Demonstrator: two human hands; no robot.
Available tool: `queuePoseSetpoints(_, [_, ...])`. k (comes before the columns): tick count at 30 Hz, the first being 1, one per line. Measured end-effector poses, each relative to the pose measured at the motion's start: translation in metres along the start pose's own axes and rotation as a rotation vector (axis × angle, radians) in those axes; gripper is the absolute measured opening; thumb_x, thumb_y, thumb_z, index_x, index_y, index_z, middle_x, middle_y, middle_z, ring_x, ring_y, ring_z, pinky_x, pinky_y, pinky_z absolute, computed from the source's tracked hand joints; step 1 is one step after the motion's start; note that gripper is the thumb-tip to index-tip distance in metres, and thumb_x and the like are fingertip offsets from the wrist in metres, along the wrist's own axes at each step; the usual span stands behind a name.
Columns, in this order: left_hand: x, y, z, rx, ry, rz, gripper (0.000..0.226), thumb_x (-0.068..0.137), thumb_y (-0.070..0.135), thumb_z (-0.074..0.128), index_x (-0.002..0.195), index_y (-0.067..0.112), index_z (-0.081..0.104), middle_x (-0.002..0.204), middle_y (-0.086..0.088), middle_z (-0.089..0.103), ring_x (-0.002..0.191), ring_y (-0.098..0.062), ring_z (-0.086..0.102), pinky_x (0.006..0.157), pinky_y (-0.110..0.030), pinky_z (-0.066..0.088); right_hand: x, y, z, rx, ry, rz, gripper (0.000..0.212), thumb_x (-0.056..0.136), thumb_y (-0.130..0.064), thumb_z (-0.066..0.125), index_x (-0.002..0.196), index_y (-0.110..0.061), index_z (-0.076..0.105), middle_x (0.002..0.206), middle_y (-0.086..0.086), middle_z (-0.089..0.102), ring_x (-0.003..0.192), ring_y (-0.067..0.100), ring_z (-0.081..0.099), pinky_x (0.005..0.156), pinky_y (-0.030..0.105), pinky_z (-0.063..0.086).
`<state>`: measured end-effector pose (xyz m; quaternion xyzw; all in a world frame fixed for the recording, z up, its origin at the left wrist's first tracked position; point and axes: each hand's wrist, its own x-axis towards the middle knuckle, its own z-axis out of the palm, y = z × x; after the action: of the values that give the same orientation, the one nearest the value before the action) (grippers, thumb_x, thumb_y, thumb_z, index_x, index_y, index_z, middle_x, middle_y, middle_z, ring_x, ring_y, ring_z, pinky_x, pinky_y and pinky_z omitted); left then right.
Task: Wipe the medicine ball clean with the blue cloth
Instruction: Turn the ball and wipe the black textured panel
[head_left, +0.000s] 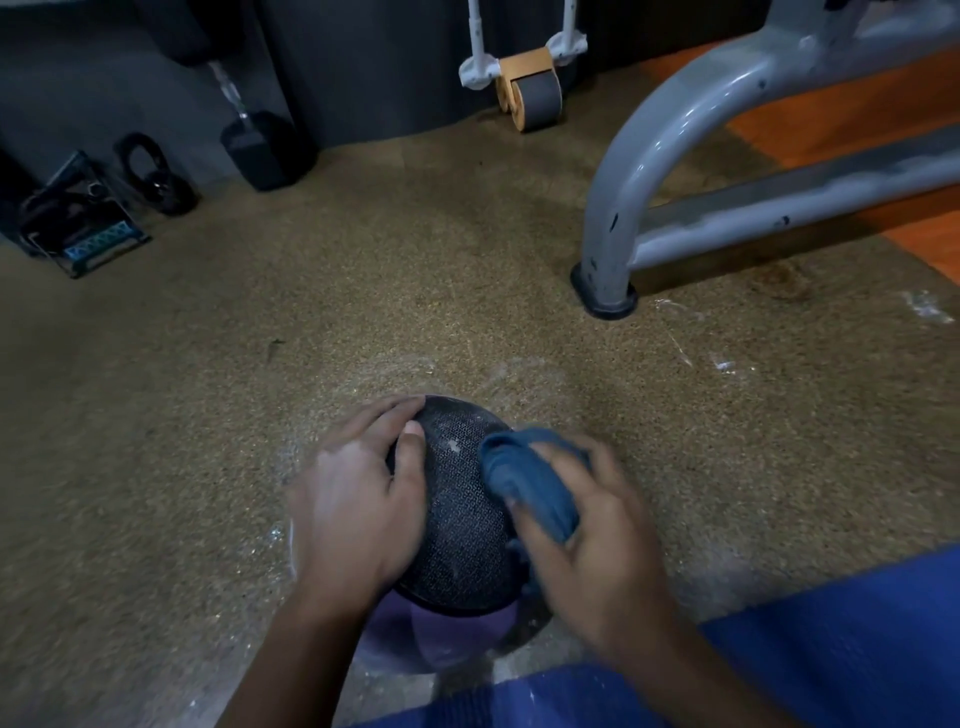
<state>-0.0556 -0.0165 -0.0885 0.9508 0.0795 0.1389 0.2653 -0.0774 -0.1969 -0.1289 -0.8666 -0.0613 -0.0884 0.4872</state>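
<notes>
A dark textured medicine ball (457, 519) with a purple lower band sits on the speckled floor just in front of me. My left hand (358, 499) cups its left side, fingers spread over the top and thumb pressed on the surface. My right hand (587, 535) grips a bunched blue cloth (524, 478) and presses it against the ball's upper right side. White dusty specks show on the ball's top between the two hands. The right hand is motion-blurred.
A grey metal machine frame (613, 228) stands at the right, its foot on the floor. A dumbbell (260, 145), a kettlebell (156, 176) and a small rack (78, 218) line the back left wall. An ab roller (530, 88) is at the back. White dust streaks lie around the ball.
</notes>
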Motion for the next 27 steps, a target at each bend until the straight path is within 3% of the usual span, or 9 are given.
queuePoseSetpoints(3, [-0.002,0.002,-0.001,0.012,0.010,0.029,0.043,0.093,0.038,0.036,0.123,0.030,0.067,0.129,0.014,0.063,0.121,-0.011,0.055,0.102,-0.031,0.040,-0.019,-0.020,0.004,-0.136,-0.030,-0.207,0.051,0.075,-0.047,0.058,0.124,-0.032,0.056,0.134,0.005,0.054,0.111,0.023,0.062,0.087,0.038,0.055])
queuePoseSetpoints(5, [-0.003,0.000,-0.003,-0.013,0.004,0.036,0.043,0.093,0.035,0.037,0.123,0.029,0.067,0.129,0.012,0.063,0.122,-0.010,0.055,0.102,-0.029,0.039,-0.013,-0.021,0.005,-0.166,-0.057,-0.257,0.050,0.077,-0.047,0.056,0.125,-0.034,0.052,0.134,0.005,0.053,0.113,0.025,0.061,0.085,0.039,0.054])
queuePoseSetpoints(8, [-0.004,-0.002,-0.004,-0.017,0.006,0.033,0.044,0.093,0.035,0.037,0.123,0.027,0.067,0.130,0.011,0.063,0.122,-0.010,0.055,0.101,-0.026,0.037,0.013,-0.010,0.005,-0.124,-0.059,-0.121,0.046,0.084,-0.045,0.056,0.129,-0.034,0.057,0.129,-0.001,0.054,0.107,0.021,0.061,0.090,0.038,0.053])
queuePoseSetpoints(12, [-0.006,0.003,-0.004,0.031,0.015,0.039,0.043,0.092,0.035,0.037,0.122,0.030,0.068,0.129,0.013,0.063,0.122,-0.007,0.053,0.098,-0.023,0.034,0.044,0.006,0.003,0.033,-0.065,0.098,0.029,0.089,-0.046,0.060,0.116,-0.038,0.064,0.104,-0.008,0.060,0.092,0.011,0.060,0.085,0.040,0.052])
queuePoseSetpoints(16, [-0.005,0.002,-0.003,0.027,0.003,0.067,0.042,0.092,0.034,0.038,0.122,0.030,0.068,0.127,0.016,0.063,0.117,-0.002,0.051,0.095,-0.018,0.030,0.013,-0.022,-0.006,-0.139,-0.177,-0.054,0.051,0.084,-0.052,0.051,0.133,-0.039,0.053,0.126,-0.009,0.048,0.104,0.014,0.058,0.092,0.037,0.050])
queuePoseSetpoints(18, [-0.005,-0.002,-0.005,0.006,-0.012,0.098,0.042,0.092,0.034,0.039,0.122,0.031,0.068,0.123,0.023,0.060,0.116,0.004,0.047,0.095,-0.016,0.030,0.001,-0.033,-0.005,-0.178,-0.187,-0.170,0.052,0.083,-0.055,0.047,0.132,-0.040,0.049,0.136,-0.006,0.045,0.112,0.017,0.057,0.094,0.038,0.050])
queuePoseSetpoints(22, [-0.007,-0.009,-0.006,-0.049,-0.045,0.139,0.045,0.092,0.038,0.037,0.123,0.028,0.068,0.128,0.016,0.063,0.128,-0.006,0.052,0.109,-0.035,0.038,0.028,-0.014,0.000,-0.132,-0.165,-0.084,0.048,0.083,-0.054,0.050,0.128,-0.038,0.057,0.122,-0.005,0.054,0.102,0.018,0.062,0.087,0.041,0.053])
queuePoseSetpoints(25, [-0.007,-0.007,-0.004,-0.057,-0.043,0.153,0.045,0.091,0.037,0.037,0.121,0.025,0.070,0.125,0.012,0.066,0.125,-0.008,0.054,0.108,-0.043,0.040,0.053,0.005,0.000,0.011,-0.125,0.092,0.031,0.082,-0.054,0.057,0.112,-0.045,0.059,0.101,-0.006,0.060,0.090,0.016,0.062,0.082,0.043,0.054])
queuePoseSetpoints(27, [-0.006,-0.004,-0.003,-0.056,-0.047,0.162,0.046,0.091,0.036,0.037,0.119,0.023,0.070,0.124,0.011,0.067,0.123,-0.010,0.056,0.106,-0.045,0.042,0.047,0.002,-0.003,-0.012,-0.121,0.099,0.029,0.083,-0.052,0.059,0.111,-0.044,0.060,0.103,-0.007,0.059,0.092,0.015,0.061,0.085,0.042,0.052])
